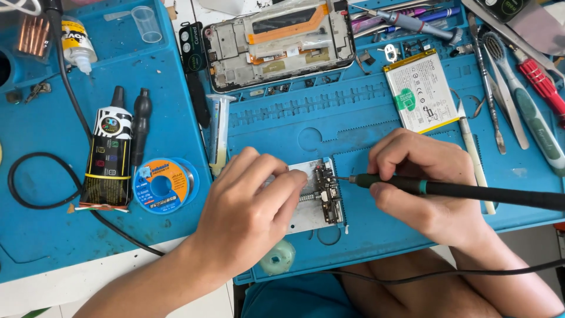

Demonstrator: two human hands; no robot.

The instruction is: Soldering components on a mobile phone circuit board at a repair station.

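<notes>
The person's right hand [426, 185] is closed in a pen-like grip around a black soldering iron [471, 191] with a green collar, its tip touching the top edge of a small dark circuit board [328, 191]. That board lies on a pale metal plate [306, 215] near the front of the blue work mat [376, 118] that covers the counter. The left hand [253, 209] rests curled over the plate's left part, fingertips pressing down on it beside the board; it grips nothing. Just left of this hand lie a spool of solder wire [166, 185] with an orange label and a black tube of glue [109, 156], and a syringe [219, 135] lies above the hand. Farther back sits an opened phone frame [276, 44], and to its right a white phone battery [421, 89]. Tweezers, a toothbrush [527, 103] and a red-handled screwdriver [541, 79] lie along the mat's right side.
</notes>
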